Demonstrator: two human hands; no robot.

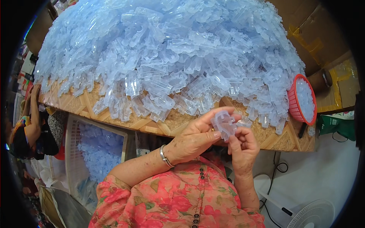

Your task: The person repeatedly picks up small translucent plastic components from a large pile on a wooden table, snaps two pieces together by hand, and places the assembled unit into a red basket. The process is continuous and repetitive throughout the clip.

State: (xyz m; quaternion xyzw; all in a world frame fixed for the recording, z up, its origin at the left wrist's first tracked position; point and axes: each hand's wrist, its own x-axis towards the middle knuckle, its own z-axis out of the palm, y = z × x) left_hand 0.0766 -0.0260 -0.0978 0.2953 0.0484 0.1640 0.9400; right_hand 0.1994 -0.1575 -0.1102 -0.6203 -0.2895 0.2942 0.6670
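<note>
Left hand (192, 141) and right hand (245, 150), both part-closed, pinch a translucent lilac moulded-plastic piece (225, 124). Uneven pressure could snap it.

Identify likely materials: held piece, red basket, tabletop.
Held piece: probably plastic, glossy; translucent with pale highlights.
Red basket: likely moulded plastic, smooth; evenly coloured, slotted sides.
Tabletop: wood-look, maybe laminate or printed sheet; parquet-like pattern, core can't be told.
</note>
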